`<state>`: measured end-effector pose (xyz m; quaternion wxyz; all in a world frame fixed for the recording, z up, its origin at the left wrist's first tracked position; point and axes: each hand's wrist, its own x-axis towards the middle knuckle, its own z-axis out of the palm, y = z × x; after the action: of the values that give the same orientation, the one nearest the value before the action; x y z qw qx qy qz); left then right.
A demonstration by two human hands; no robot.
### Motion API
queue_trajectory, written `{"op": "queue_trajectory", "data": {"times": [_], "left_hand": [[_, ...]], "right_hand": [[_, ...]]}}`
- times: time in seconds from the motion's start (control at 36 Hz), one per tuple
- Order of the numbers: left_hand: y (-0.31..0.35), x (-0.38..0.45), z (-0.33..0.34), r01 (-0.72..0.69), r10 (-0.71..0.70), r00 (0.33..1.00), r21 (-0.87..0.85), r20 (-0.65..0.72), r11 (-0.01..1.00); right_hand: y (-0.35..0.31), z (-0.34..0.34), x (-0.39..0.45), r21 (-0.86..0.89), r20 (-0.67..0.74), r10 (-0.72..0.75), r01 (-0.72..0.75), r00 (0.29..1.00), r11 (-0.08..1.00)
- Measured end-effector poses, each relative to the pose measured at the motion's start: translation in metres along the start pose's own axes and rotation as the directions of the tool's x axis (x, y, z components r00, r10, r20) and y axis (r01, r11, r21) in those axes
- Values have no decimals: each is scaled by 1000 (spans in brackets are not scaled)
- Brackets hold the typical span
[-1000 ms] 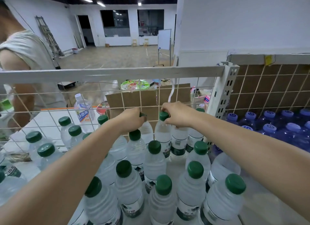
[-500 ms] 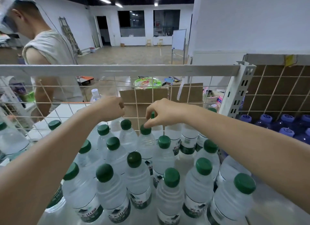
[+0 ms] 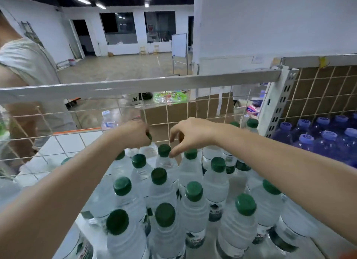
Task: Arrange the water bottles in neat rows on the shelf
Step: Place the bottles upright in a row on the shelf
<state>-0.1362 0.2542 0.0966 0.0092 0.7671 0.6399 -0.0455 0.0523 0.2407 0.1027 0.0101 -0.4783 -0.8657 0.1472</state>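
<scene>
In the head view, both forearms are extended over a cluster of clear water bottles (image 3: pixel 160 189) with green caps, which are stood upright on the white shelf (image 3: pixel 63 146) against its wire-grid back panel (image 3: pixel 116 123). The left hand (image 3: pixel 133 135) is curled over the neck of a back-row bottle (image 3: pixel 149 148), whose green cap is just seen at the fingertips; that bottle is gripped at its top. The right hand (image 3: pixel 191 135) is held above the back row with its fingers bent downward, and the cap of another bottle (image 3: pixel 164 150) is touched by its thumb; whether that cap is pinched cannot be told. Blue bottles with pale purple caps (image 3: pixel 316 140) are seen on the adjoining shelf section to the right, past a perforated upright (image 3: pixel 278 104). A person in a pale sleeveless top (image 3: pixel 25 65) is seen beyond the grid at the left.
</scene>
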Motion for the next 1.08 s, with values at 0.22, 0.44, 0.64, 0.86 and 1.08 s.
{"op": "queue_trajectory", "data": {"times": [0.22,0.44,0.64,0.86,1.08], "left_hand": [[-10,13,18,-90,94,995,-117,35,989],[-17,14,19,-83,93,995,-228,38,970],[-13,16,17,-88,100,994,-252,35,964],[-10,17,17,-53,73,995,-258,69,965],[-10,15,21,-62,69,997,-246,19,967]], "right_hand": [[-21,23,28,-55,65,3,1,998,998],[-11,17,39,-53,-10,100,-100,995,994],[-3,15,51,-127,-59,155,-161,986,979],[4,19,57,-136,-92,137,-148,986,980],[2,19,55,-106,-90,160,-169,983,980]]}}
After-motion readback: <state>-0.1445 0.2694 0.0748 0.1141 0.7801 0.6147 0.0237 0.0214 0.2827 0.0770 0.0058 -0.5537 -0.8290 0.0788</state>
